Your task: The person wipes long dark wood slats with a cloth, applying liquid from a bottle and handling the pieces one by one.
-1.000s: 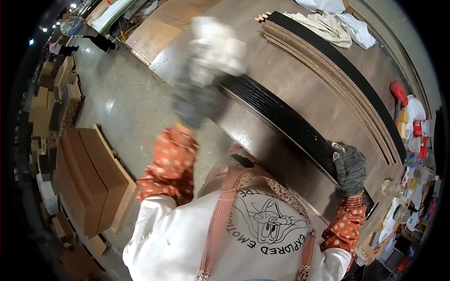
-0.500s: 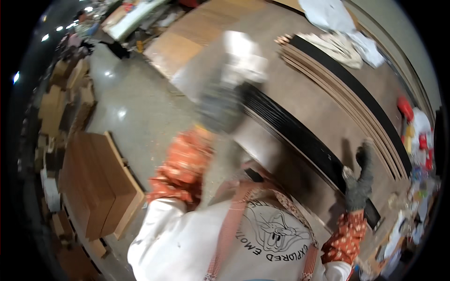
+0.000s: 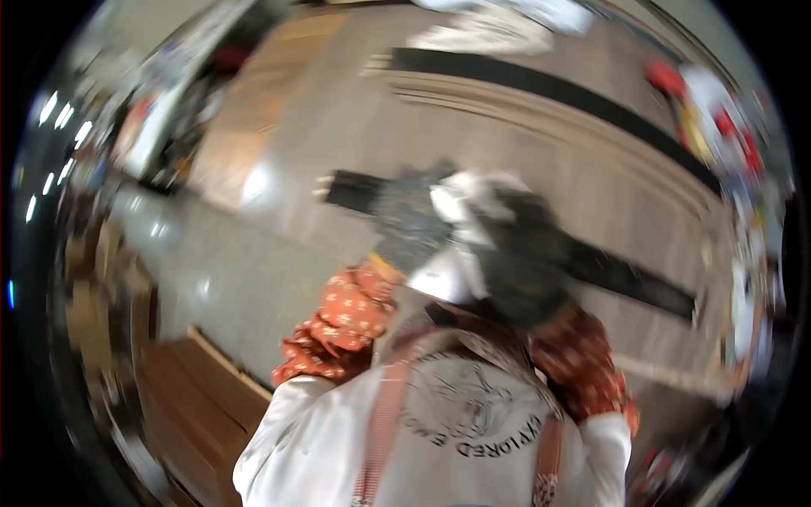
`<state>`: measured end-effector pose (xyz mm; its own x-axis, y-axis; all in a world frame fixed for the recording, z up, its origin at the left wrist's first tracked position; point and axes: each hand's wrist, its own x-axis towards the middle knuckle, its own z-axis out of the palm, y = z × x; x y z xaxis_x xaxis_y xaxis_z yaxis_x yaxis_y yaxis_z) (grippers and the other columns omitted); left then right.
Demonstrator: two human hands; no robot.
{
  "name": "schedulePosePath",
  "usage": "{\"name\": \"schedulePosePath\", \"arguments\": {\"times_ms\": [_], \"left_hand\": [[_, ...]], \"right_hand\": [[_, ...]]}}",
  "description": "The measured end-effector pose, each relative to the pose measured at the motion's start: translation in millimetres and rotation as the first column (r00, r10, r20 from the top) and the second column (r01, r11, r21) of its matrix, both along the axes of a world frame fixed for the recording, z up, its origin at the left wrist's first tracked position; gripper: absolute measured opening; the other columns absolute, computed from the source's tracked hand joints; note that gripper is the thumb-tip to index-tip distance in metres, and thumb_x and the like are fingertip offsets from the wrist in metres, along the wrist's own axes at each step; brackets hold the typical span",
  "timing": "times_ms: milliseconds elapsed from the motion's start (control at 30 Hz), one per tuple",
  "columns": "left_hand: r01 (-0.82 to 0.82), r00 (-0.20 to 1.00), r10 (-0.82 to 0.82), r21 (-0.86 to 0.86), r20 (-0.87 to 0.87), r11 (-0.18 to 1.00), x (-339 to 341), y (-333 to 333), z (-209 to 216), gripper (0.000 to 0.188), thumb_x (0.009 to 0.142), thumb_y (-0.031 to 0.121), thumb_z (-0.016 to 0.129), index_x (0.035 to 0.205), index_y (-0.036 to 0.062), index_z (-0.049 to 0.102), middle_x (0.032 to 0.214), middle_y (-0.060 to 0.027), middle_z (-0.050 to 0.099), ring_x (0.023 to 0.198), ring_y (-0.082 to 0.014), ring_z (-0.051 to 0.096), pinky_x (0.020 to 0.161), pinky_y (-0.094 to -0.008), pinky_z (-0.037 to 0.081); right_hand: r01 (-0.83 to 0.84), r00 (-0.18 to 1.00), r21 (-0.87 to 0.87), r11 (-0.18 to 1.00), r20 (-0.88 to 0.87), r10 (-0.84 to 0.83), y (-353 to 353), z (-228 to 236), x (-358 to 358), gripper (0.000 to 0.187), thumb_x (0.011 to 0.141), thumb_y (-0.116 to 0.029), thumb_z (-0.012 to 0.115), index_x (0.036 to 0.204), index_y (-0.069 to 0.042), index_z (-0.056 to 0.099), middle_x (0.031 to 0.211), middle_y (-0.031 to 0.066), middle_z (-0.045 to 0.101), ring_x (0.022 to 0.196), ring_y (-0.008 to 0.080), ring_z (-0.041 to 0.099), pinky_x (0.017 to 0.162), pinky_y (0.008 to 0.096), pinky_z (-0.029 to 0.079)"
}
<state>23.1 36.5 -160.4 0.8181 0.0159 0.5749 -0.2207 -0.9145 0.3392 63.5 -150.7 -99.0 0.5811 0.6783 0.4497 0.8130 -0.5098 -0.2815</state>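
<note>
Brown worktop (image 3: 317, 139), blurred. Left hand (image 3: 414, 221) and right hand (image 3: 525, 258) meet at white cloth (image 3: 466, 215); finger closure: cannot tell. Black strip (image 3: 634, 280) runs beneath; light, even pressure likely suits. Beyond: stacked strips (image 3: 541, 84).

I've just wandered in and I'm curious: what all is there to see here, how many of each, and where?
Floor: 1, grey, left
Worktable: 1, brown, centre to right
Black strip: 1 seen, black, on worktable, middle hidden
Board stack: 1, black top and brown side, farther across worktable
Cloth heap: count unclear, beige and white, top
Red item: 1, red, upper right, blurred
Brown panels: count unclear, brown, lower left
Lights: several, white, upper left
White cloth: 1, white, centre
Shirt: 1, white, bottom
Sleeves: 2, patterned orange-red, below gloves
Left hand: 1, grey-gloved, left of white cloth
Right hand: 1, grey-gloved, right of it
</note>
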Motion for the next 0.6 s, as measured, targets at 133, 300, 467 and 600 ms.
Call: {"name": "schedulePosePath", "arguments": {"times_ms": [133,300,467,600], "left_hand": [[-0.163,0.984,0.119,0.404,0.131,0.900,5,-8,18,0.029,0.087,0.018,0.057,0.113,0.0068,0.063,0.107,-0.0143,0.066,0.093,-0.0297,0.063,0.082,-0.0400,0.049],[-0.166,0.986,0.168,0.173,0.004,0.971,11,-17,20,0.026,0.092,0.021,0.056,0.111,0.0058,0.065,0.101,-0.0158,0.067,0.089,-0.0313,0.064,0.084,-0.0411,0.048],[-0.164,0.986,0.165,0.098,-0.006,0.982,12,-14,24,0.028,0.090,0.021,0.057,0.115,0.0087,0.063,0.099,-0.0174,0.066,0.091,-0.0372,0.062,0.085,-0.0461,0.048],[-0.169,0.984,0.170,0.027,-0.052,0.985,11,-7,19,0.029,0.093,0.020,0.054,0.115,0.0036,0.063,0.103,-0.0171,0.066,0.089,-0.0292,0.064,0.084,-0.0389,0.049]], "right_hand": [[0.148,0.989,0.081,0.986,-0.006,-0.148,-46,-15,6,0.045,0.081,-0.029,0.066,0.122,-0.015,0.053,0.122,0.0136,0.048,0.114,0.0311,0.048,0.097,0.0463,0.039],[0.479,0.850,-0.168,0.862,0.334,-0.408,-247,-24,21,0.039,0.084,-0.011,0.054,0.123,-0.013,0.055,0.128,0.0110,0.051,0.122,0.0313,0.046,0.100,0.0425,0.041],[0.917,0.397,-0.016,0.398,-0.040,-0.917,-365,-38,9,0.043,0.090,-0.013,0.051,0.132,-0.012,0.046,0.124,0.0143,0.052,0.113,0.0326,0.052,0.093,0.0431,0.045],[0.320,0.947,0.480,0.817,-0.195,-0.256,-200,1,7,0.039,0.091,-0.019,0.052,0.128,-0.008,0.049,0.108,0.0122,0.060,0.101,0.0235,0.059,0.079,0.0385,0.051]]}}
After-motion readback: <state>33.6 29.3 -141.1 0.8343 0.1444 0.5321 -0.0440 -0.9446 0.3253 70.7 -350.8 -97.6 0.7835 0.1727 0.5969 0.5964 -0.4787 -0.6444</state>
